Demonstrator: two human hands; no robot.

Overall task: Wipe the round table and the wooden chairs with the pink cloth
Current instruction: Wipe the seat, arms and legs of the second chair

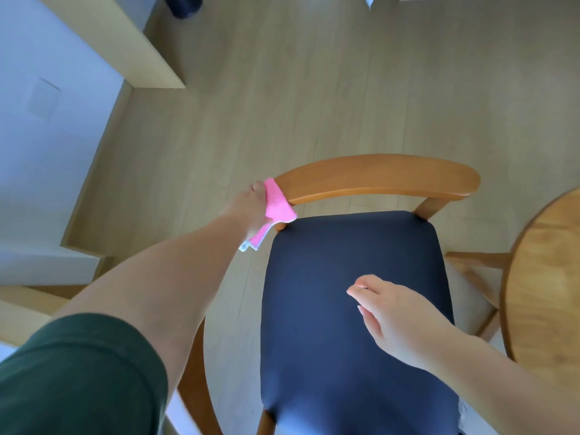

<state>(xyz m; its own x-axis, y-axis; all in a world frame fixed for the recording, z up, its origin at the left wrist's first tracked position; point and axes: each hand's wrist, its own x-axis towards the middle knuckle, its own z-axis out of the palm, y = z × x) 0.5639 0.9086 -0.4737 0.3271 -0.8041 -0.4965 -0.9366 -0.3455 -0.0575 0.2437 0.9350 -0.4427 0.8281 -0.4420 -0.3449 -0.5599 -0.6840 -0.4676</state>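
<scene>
Pressing pink cloth [277,204], gripped in my left hand [248,208], against wooden chair [376,177] backrest; right hand [398,315] loose-fingered over navy seat [314,309]; round table [546,277] beside; pale wood floor [282,89].

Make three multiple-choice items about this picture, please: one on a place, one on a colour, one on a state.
1. Where is the pink cloth?
A. on the chair seat
B. at the left end of the chair backrest
C. on the round table

2. What colour is the seat cushion?
A. dark navy
B. red
C. white

3. How is the right hand?
A. gripping the cloth
B. open, holding nothing
C. holding a cup

Answers: B, the left hand presses it there; A, the cushion is dark blue; B, its fingers are loose over the seat.
</scene>
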